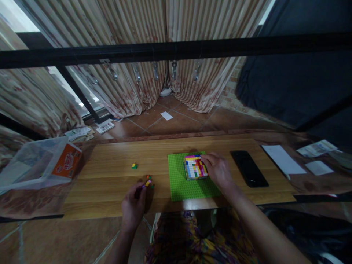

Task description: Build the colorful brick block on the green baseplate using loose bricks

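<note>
- Nearest, the left hand (134,201) bends over the brown wooden table (110,179), thumb and fingertips drawn close at a small purple plastic brick (143,186); whether they pinch it or only touch it, I cannot tell.
- Just beside those tips lie small loose orange, yellow, pink and green plastic bricks (147,183). The left hand's step looks like picking a piece out; its next move calls for a fine grip on one brick without scattering the others.
- Farther, the right hand (218,169) has thumb and forefinger nearly together at the far right corner of a multicoloured, boxy block of plastic bricks (194,168); any brick between them is hidden. Likely it is placing or pressing a piece, which calls for lining up studs and pushing straight down.
- The block sits on the far half of a green studded plastic baseplate (178,189), top upward, sides roughly parallel to the plate's edges. It looks near square from above, so no long axis stands out.
</note>
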A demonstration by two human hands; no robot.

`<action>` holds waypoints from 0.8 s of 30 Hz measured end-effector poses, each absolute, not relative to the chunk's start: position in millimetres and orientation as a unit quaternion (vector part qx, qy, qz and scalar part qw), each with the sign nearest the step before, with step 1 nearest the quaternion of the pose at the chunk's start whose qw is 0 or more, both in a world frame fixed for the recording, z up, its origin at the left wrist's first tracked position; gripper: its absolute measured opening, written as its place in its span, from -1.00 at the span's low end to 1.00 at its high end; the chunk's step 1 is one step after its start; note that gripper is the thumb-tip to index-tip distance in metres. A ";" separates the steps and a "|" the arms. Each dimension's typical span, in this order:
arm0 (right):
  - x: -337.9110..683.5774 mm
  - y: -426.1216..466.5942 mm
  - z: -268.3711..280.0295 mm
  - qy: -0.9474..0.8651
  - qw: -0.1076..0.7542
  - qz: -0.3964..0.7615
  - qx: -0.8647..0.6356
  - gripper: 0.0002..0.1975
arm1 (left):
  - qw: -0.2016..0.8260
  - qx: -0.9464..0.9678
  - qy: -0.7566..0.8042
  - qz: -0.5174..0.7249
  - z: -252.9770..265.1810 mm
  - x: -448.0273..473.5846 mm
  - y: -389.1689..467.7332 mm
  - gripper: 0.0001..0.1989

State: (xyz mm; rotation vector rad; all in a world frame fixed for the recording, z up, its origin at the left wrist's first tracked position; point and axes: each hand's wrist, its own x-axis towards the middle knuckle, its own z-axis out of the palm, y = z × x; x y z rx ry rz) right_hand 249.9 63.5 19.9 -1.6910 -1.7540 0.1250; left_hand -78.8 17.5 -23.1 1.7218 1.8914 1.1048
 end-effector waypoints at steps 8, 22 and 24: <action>248.5 65.8 18.6 -0.608 0.403 0.104 -0.676 -0.71 | 0.183 0.619 0.651 0.399 -23.3 -78.2 16.6 -0.70; 249.2 70.2 23.4 -0.542 0.433 0.200 -0.692 -0.58 | 0.204 0.598 0.664 0.400 -24.8 -75.4 15.5 -0.71; 245.6 75.6 22.3 -0.523 0.445 0.226 -0.691 -0.56 | 0.203 0.596 0.666 0.400 -25.9 -75.9 15.4 -0.71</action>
